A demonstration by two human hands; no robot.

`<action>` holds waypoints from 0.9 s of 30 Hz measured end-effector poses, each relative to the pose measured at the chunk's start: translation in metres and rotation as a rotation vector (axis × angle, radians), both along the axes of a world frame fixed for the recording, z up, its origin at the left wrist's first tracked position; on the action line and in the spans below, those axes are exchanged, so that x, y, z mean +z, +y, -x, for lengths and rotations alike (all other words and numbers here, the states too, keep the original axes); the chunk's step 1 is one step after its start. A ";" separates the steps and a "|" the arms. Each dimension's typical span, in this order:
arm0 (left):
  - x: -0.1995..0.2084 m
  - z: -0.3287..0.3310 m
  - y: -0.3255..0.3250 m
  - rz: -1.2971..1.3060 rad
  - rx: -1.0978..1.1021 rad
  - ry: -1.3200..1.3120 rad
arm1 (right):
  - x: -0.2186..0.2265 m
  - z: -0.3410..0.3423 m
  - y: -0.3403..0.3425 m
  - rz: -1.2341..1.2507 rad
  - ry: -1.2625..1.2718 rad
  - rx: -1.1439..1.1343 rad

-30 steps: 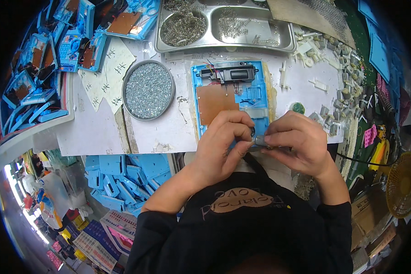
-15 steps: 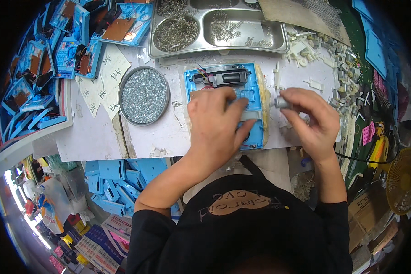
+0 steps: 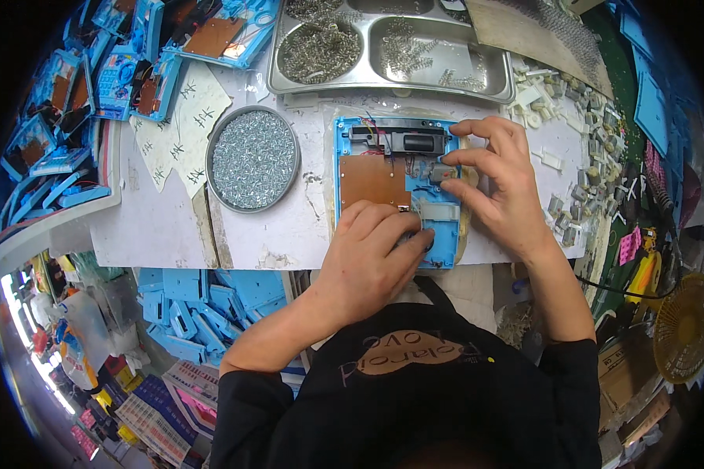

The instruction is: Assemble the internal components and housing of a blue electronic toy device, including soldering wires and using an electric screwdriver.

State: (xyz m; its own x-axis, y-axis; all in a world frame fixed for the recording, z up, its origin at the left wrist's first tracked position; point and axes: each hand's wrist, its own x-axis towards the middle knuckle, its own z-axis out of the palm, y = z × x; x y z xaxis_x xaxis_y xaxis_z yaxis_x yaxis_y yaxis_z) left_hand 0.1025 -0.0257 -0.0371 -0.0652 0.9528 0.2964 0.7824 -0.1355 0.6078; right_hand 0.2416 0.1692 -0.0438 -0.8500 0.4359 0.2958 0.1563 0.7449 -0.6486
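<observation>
An open blue plastic housing (image 3: 446, 248) lies before me, with a brown circuit board (image 3: 371, 178) and a black part with a roller (image 3: 419, 143) inside. Between thumb and fingers, my right hand (image 3: 499, 176) pinches a small grey motor (image 3: 443, 173) at the housing's right side, beside the board. My left hand (image 3: 377, 244) rests over the lower part of the housing, fingers curled together near a round black piece; what its fingertips grip is hidden. A whitish translucent part (image 3: 440, 212) sits in the housing between the hands.
A round dish of small screws (image 3: 253, 159) stands left of the housing. Behind is a metal tray (image 3: 477, 87) of springs. White plastic parts and grey motors (image 3: 579, 192) lie at the right. Blue assemblies (image 3: 62, 160) are heaped far left; blue shells (image 3: 203, 313) lie below the table edge.
My right hand has brought the grey motor left, from beside the housing into it. My left hand has moved down, uncovering the brown board. The whole view has shifted slightly.
</observation>
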 end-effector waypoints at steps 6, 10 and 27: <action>0.012 0.026 -0.003 -0.038 0.101 -0.165 | 0.006 -0.001 -0.003 -0.001 -0.046 -0.024; 0.008 0.041 0.001 -0.102 0.228 -0.160 | 0.010 -0.004 -0.004 0.063 -0.032 -0.034; -0.004 0.060 0.005 -0.156 0.342 -0.124 | 0.019 0.003 -0.006 -0.080 -0.163 -0.014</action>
State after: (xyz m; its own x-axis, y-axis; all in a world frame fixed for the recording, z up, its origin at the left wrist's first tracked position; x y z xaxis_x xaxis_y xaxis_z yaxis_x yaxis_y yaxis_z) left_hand 0.0427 -0.0210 -0.0415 -0.4156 0.8141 0.4056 0.7204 0.0224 0.6932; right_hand 0.2384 0.1632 -0.0247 -0.8833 0.4292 0.1885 0.2657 0.7897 -0.5529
